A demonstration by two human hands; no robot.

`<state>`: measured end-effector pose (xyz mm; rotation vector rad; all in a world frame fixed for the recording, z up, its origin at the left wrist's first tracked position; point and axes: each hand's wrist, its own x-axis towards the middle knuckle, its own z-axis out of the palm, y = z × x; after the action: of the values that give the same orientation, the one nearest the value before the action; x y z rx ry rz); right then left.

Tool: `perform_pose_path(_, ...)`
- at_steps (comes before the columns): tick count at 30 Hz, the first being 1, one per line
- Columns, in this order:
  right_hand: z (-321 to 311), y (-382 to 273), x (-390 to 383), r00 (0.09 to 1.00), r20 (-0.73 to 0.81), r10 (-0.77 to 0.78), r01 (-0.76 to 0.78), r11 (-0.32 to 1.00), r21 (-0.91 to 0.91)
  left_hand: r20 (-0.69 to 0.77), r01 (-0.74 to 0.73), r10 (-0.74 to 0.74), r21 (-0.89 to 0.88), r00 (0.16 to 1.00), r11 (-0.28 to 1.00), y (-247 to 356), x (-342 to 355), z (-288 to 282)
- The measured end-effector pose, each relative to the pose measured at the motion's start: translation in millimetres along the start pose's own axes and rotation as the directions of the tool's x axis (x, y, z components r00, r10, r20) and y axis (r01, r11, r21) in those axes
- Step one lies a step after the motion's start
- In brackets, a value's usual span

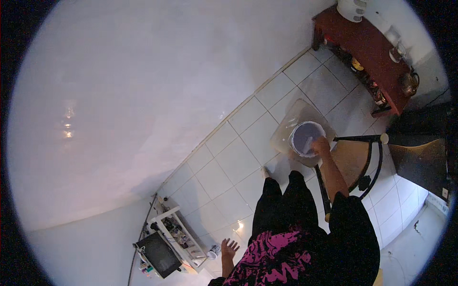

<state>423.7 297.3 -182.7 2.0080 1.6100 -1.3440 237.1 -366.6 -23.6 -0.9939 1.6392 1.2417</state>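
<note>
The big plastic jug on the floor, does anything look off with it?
The clear plastic jug lies tipped on its side on the tiled floor, by a chair. The right hand rests at its round end. No spill shows.

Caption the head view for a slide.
Standing person's right hand reaches into a white bucket on a tiled floor; left hand hangs open.

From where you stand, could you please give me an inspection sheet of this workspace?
Surface: pale tiled floor, glossy, beside a white wall.
Job's things: round white bucket over a clear plastic container, next to a wooden chair.
Clutter: small white shelf unit with a dark screen.
Grippers: right hand on the bucket rim; left hand free, fingers spread.
Cables: thin cable by the shelf unit.
Surroundings: red-brown side table carrying small items.
</note>
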Motion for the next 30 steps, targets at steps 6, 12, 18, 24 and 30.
perform_pose_path(6, 25.0, 9.8, 38.5, 0.953, 0.277, -0.121, 0.155, 0.983, -0.102, -0.004, 0.048, -0.048, 0.146, 0.999, 0.988, 0.8, -20.9, 8.7)
perform_pose_path(12, 22.3, 1.9, 27.2, 0.958, 0.110, -0.266, 0.286, 0.922, -0.262, 0.108, -0.120, 0.092, 0.291, 0.990, 0.949, 4.4, -41.9, 7.3)
perform_pose_path(18, 15.5, 1.3, 30.7, 0.967, 0.136, -0.217, 0.251, 0.904, -0.347, 0.357, -0.315, 0.189, 0.337, 0.915, 0.887, 9.2, -43.8, 8.7)
perform_pose_path(24, 42.9, 16.9, 49.3, 0.935, -0.153, -0.320, 0.205, 0.841, -0.501, 0.042, 0.036, -0.054, 0.343, 0.998, 0.939, 23.6, -35.0, 26.1)
perform_pose_path(30, 63.3, 10.5, 66.1, 0.983, -0.067, -0.172, 0.121, 0.874, -0.471, 0.154, -0.089, 0.037, 0.341, 0.987, 0.936, 19.3, -29.0, -3.1)
